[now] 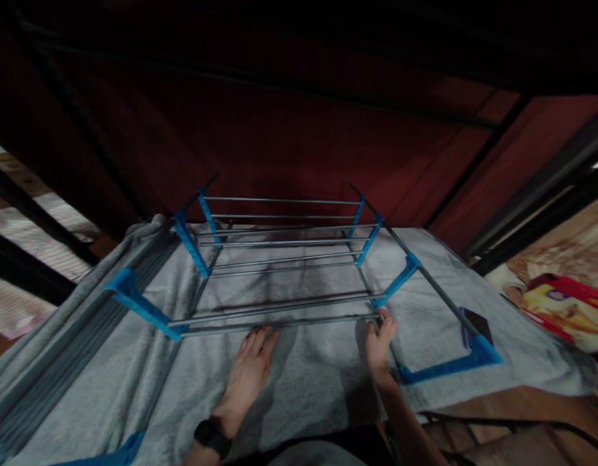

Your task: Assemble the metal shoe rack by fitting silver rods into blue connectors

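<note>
A folding drying rack with metal rods and blue plastic joints lies across a grey blanket. My left hand, wearing a dark watch, reaches to the nearest crossing rod. Its fingers are stretched forward, with the tips at the rod's lower edge. At the right end of that same rod, just below a blue joint, my right hand has its thumb and fingers bent around the metal. The underside of both hands is hidden.
A phone lies on the blanket behind the right side bar. A red and yellow box is at the far right. Dark red fabric hangs behind the rack, with dark frame bars. Bundled rods run along the left.
</note>
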Demonstrator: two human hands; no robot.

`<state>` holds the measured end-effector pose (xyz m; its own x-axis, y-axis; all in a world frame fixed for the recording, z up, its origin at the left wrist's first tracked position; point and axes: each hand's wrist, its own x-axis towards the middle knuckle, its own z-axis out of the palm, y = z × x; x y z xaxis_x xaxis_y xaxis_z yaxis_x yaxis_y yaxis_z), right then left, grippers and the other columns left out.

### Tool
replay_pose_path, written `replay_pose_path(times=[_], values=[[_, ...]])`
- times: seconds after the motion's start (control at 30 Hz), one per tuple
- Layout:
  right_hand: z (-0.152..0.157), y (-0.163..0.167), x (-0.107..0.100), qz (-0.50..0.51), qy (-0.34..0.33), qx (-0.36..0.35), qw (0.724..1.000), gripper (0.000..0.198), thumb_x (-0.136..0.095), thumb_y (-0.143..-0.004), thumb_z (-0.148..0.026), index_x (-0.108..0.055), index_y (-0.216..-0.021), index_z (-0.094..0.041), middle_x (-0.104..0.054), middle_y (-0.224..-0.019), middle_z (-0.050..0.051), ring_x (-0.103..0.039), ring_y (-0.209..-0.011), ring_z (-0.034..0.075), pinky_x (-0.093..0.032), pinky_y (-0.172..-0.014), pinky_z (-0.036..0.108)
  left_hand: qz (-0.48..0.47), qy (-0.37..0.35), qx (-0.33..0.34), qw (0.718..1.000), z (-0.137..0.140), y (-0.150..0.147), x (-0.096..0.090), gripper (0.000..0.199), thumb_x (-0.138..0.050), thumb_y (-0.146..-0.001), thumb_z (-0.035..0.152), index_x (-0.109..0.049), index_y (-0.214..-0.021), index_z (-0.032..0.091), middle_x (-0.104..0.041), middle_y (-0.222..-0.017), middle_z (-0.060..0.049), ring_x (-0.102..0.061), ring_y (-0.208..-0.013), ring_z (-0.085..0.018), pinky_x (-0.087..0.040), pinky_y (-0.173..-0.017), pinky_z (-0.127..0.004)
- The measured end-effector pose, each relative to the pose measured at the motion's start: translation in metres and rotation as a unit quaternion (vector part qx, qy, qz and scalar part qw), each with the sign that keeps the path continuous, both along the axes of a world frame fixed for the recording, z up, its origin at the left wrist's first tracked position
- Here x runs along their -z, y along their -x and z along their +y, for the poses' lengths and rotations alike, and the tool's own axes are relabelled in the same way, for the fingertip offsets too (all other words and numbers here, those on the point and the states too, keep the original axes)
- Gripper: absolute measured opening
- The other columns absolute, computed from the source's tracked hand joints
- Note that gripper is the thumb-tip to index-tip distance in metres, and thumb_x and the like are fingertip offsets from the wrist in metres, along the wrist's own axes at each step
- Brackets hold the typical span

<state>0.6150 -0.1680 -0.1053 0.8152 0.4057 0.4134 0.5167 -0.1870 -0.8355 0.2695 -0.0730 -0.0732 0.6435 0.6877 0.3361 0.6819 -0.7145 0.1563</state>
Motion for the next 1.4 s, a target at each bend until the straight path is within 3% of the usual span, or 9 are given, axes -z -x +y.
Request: replay_pose_path(times=[0.13, 0.23, 0.37, 0.5, 0.7, 1.03, 1.27, 1.4], values=[[0.002, -0.029, 0.000, 0.088, -0.025, 0.070, 0.993, 0.048, -0.047, -0.075, -0.038, -0.056, -0.118, -0.019, -0.059, -0.131, 0.019, -0.052, -0.128, 0.034, -0.037, -0.117, 0.057, 0.033, 0.014, 0.034, 0.999, 0.007, -0.046, -0.002, 0.059, -0.038, -0.095, 0.000, -0.058, -0.147, 0.021, -0.062, -0.145, -0.014, -0.059, -0.134, -0.029, -0.050, -0.109, -0.048], [0.006, -0.038, 0.001, 0.138, -0.043, 0.025, 0.989, 0.048, -0.048, -0.078, -0.042, -0.059, -0.120, -0.022, -0.065, -0.130, 0.015, -0.060, -0.123, 0.030, -0.047, -0.112, 0.050, 0.053, 0.032, 0.057, 0.996, 0.014, -0.072, -0.002, 0.060, -0.037, -0.096, 0.000, -0.056, -0.149, 0.021, -0.061, -0.147, -0.015, -0.058, -0.135, -0.028, -0.050, -0.111, -0.048], [0.014, -0.037, -0.002, 0.153, -0.050, -0.046, 0.986, 0.050, -0.051, -0.079, -0.043, -0.064, -0.123, -0.022, -0.068, -0.134, 0.013, -0.062, -0.127, 0.029, -0.044, -0.116, 0.050, 0.088, 0.075, 0.080, 0.990, 0.027, -0.090, -0.001, 0.062, -0.038, -0.092, -0.002, -0.058, -0.147, 0.021, -0.063, -0.145, -0.014, -0.059, -0.135, -0.027, -0.048, -0.115, -0.049], [0.019, -0.043, -0.007, 0.153, -0.036, -0.078, 0.985, 0.047, -0.054, -0.078, -0.041, -0.069, -0.117, -0.018, -0.068, -0.136, 0.016, -0.059, -0.130, 0.033, -0.037, -0.120, 0.054, 0.086, 0.111, 0.079, 0.987, 0.038, -0.095, -0.006, 0.061, -0.037, -0.092, -0.002, -0.059, -0.145, 0.019, -0.065, -0.142, -0.012, -0.061, -0.131, -0.024, -0.047, -0.117, -0.045], [0.017, -0.052, -0.013, 0.186, -0.046, -0.078, 0.978, 0.028, -0.061, -0.075, -0.038, -0.072, -0.095, -0.023, -0.076, -0.114, 0.015, -0.064, -0.114, 0.035, -0.044, -0.112, 0.049, 0.097, 0.131, 0.075, 0.984, 0.041, -0.098, -0.013, 0.064, -0.036, -0.091, -0.003, -0.058, -0.147, 0.019, -0.068, -0.139, -0.011, -0.063, -0.128, -0.023, -0.046, -0.117, -0.044], [0.020, -0.055, -0.016, 0.194, -0.042, -0.111, 0.974, 0.033, -0.063, -0.071, -0.033, -0.069, -0.102, -0.023, -0.076, -0.112, 0.011, -0.065, -0.108, 0.031, -0.047, -0.106, 0.045, 0.112, 0.128, 0.069, 0.983, 0.044, -0.100, -0.014, 0.068, -0.033, -0.090, -0.003, -0.056, -0.150, 0.021, -0.067, -0.142, -0.011, -0.063, -0.129, -0.024, -0.047, -0.115, -0.043], [0.022, -0.054, -0.012, 0.183, -0.045, -0.091, 0.978, 0.026, -0.067, -0.074, -0.036, -0.068, -0.097, -0.023, -0.076, -0.105, 0.010, -0.067, -0.103, 0.030, -0.050, -0.102, 0.045, 0.107, 0.117, 0.061, 0.985, 0.045, -0.102, -0.013, 0.066, -0.037, -0.090, -0.003, -0.058, -0.148, 0.022, -0.069, -0.139, -0.011, -0.066, -0.125, -0.023, -0.048, -0.113, -0.043], [0.024, -0.055, -0.011, 0.196, -0.044, -0.090, 0.976, 0.033, -0.069, -0.074, -0.043, -0.068, -0.101, -0.022, -0.075, -0.103, 0.008, -0.067, -0.098, 0.028, -0.052, -0.100, 0.045, 0.099, 0.131, 0.064, 0.984, 0.048, -0.103, -0.015, 0.065, -0.038, -0.091, -0.001, -0.057, -0.148, 0.023, -0.069, -0.139, -0.012, -0.066, -0.126, -0.024, -0.049, -0.111, -0.043]])
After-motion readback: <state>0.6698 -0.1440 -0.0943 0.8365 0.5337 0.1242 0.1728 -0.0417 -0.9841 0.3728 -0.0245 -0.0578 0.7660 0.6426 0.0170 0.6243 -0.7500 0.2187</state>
